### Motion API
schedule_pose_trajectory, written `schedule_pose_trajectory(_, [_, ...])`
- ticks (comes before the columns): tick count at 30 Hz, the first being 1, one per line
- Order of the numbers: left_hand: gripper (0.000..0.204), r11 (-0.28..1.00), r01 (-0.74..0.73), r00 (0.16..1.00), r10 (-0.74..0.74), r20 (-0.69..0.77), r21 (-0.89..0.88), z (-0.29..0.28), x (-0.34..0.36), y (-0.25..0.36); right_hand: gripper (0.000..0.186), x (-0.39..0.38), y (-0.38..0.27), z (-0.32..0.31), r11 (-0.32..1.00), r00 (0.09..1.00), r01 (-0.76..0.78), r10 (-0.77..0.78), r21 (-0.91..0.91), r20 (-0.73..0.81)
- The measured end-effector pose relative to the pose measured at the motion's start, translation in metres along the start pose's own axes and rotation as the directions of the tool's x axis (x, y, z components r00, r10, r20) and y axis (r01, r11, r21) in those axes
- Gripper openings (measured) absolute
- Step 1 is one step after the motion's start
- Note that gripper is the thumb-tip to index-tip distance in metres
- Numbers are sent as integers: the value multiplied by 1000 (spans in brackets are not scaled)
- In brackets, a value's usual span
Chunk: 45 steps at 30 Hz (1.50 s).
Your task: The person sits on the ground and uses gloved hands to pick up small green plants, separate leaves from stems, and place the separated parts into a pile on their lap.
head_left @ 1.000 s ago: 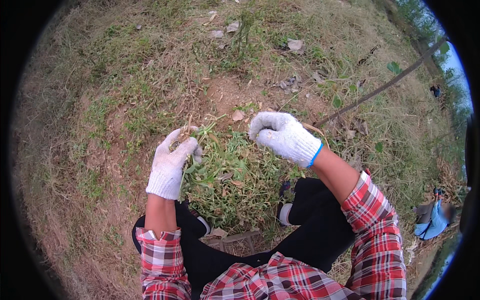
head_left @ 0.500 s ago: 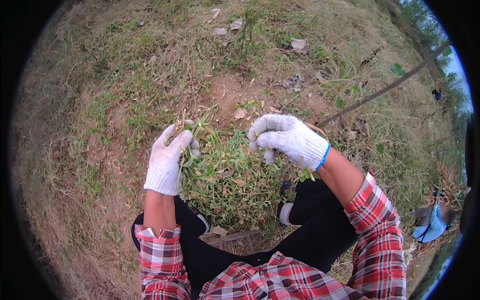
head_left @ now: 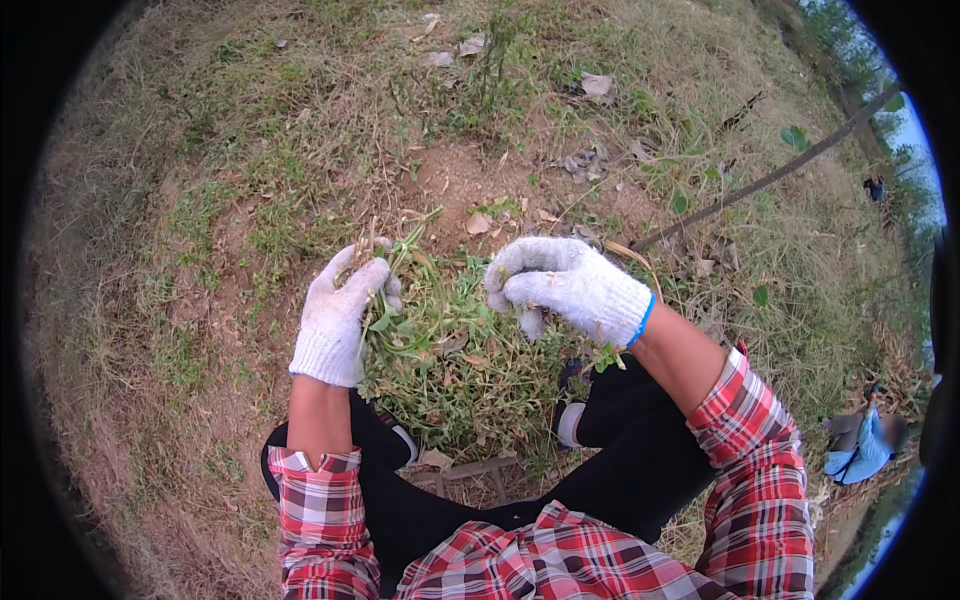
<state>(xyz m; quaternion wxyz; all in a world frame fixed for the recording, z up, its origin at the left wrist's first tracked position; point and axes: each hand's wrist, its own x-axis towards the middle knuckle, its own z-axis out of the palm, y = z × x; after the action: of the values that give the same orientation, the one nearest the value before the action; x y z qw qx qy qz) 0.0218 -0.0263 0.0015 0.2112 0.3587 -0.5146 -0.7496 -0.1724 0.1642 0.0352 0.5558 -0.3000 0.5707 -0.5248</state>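
Open gap over greens pile (head_left: 485, 385), L hand (head_left: 340, 310) clamped on stems (head_left: 408, 243), tips up-rt, R hand (head_left: 565, 285) curled, hold unclear

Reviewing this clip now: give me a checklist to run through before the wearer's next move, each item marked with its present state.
1. Left grip holds the green stems: ok, they stick out from the curled fingers.
2. Right grip free of plants: cannot tell; its curled fingers hide the palm, and a green sprig shows below it.
3. White gloves on both hands: ok.
4. Right grip apart from the thin branch: ok, a gap shows.
5. Other person in blue clear of both hands: ok, well off to the right.
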Motion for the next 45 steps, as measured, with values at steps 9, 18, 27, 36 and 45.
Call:
schedule_pose_trajectory(9, [35, 1000, 3, 1000, -3, 0, 12, 2, 0, 1, 14, 0, 0, 11, 988, 993, -51, 34, -148, -117])
schedule_pose_trajectory(18, [35, 1000, -11, 1000, 10, 29, 25, 2, 2, 0, 17, 3, 9, 9, 977, 991, 53, -77, -206, -108])
schedule_pose_trajectory(27, [36, 1000, 5, 1000, -5, 13, 19, 1, 1, 1, 17, 5, 8, 5, 998, 996, -45, 41, -53, -80])
schedule_pose_trajectory(36, [39, 1000, 18, 1000, -18, 17, 26, -2, 1, 1, 15, 5, 7, 7, 1000, 1000, -27, 27, 8, -2])
schedule_pose_trajectory(45, [35, 999, 13, 999, -15, 35, 50, -2, 1, 2, 15, 5, 6, 11, 997, 998, -69, 69, -27, -6])
